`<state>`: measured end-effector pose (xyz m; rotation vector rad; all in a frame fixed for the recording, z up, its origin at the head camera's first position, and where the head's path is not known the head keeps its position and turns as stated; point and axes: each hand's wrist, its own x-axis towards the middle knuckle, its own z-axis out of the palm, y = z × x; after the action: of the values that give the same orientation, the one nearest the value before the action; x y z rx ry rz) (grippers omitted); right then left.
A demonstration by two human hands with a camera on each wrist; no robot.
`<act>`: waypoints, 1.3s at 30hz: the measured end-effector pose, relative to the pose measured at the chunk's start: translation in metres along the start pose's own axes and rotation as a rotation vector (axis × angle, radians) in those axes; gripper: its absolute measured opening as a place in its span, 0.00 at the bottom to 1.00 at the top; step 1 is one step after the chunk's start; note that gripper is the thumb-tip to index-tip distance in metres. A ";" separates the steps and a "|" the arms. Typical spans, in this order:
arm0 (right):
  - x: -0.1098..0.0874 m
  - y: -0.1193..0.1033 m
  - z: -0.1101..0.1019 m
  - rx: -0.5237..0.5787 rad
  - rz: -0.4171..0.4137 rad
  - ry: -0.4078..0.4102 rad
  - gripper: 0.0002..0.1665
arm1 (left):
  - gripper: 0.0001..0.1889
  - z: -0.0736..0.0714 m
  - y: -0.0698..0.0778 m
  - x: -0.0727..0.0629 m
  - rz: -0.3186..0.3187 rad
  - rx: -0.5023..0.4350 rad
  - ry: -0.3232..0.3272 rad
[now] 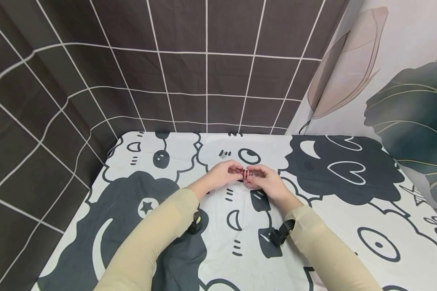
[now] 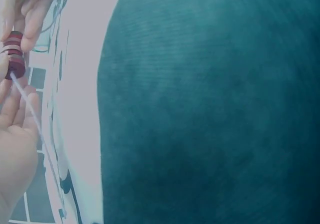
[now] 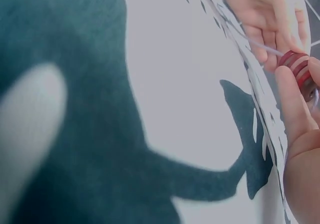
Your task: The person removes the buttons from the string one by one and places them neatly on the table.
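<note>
A small red cylinder with pale stripes is held between my two hands over the patterned cloth. My left hand pinches its left end. From the other side, my right hand has its thumb and a finger around it, as the right wrist view shows. A thin pale cord comes out of one end of the striped cylinder in the left wrist view. More cord runs from it past the left fingers in the right wrist view. Fingers hide part of the cylinder.
The white cloth with dark cartoon shapes covers the surface under my arms. A dark curtain with white grid lines hangs at the back and left. A leaf-patterned light hanging is at the right.
</note>
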<state>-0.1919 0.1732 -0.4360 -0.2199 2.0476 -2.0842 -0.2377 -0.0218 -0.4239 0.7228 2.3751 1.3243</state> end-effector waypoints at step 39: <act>-0.006 -0.006 0.008 0.028 -0.009 0.031 0.29 | 0.12 0.005 0.006 -0.007 -0.056 -0.265 0.040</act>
<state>-0.1848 0.1672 -0.4300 -0.1942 2.0368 -2.1335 -0.2279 -0.0197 -0.4216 0.5531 2.1732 1.6025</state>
